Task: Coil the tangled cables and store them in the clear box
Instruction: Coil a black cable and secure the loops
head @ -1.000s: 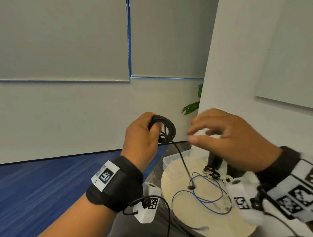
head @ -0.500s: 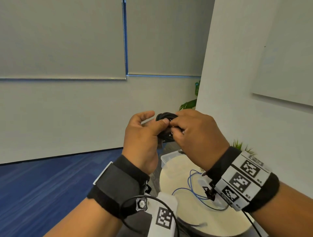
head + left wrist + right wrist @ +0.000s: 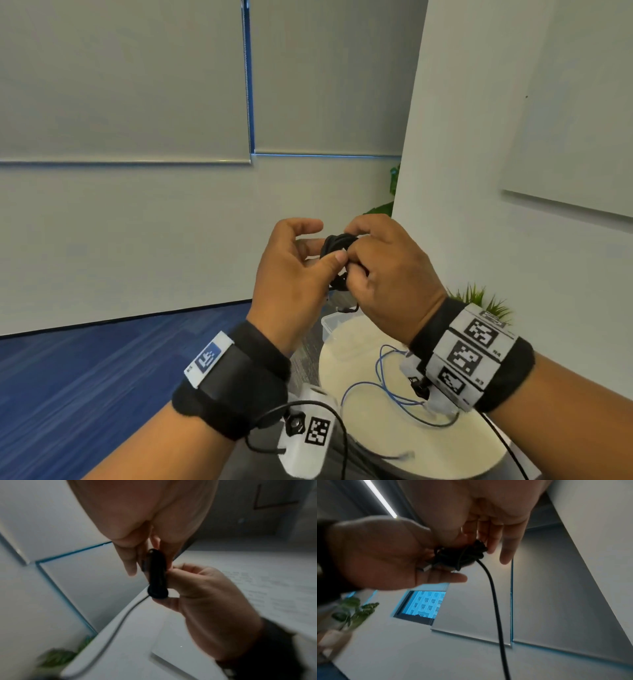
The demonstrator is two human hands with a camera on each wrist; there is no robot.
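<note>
A black cable coil [image 3: 337,242] is held up at chest height between both hands. My left hand [image 3: 310,262] holds it with the thumb pressed on its front and fingers behind. My right hand [image 3: 363,255] pinches the coil's right side with curled fingers. In the left wrist view the coil [image 3: 157,574] shows edge-on, and in the right wrist view the coil [image 3: 462,557] has a loose strand [image 3: 494,608] hanging down. A blue cable [image 3: 385,375] lies in loops on the round table [image 3: 359,346]. The clear box [image 3: 329,325] peeks out behind the table, mostly hidden.
A white wall corner [image 3: 411,171] stands just behind my hands on the right. Green plants [image 3: 479,298] sit by the wall beyond the table. Blue carpet [image 3: 85,377] covers the floor to the left. Thin dark wires [image 3: 383,454] lie near the table's front edge.
My right hand, open and apart a second ago, has closed in and taken hold of the coil. The black strand that hung down to the table is now lifted off it.
</note>
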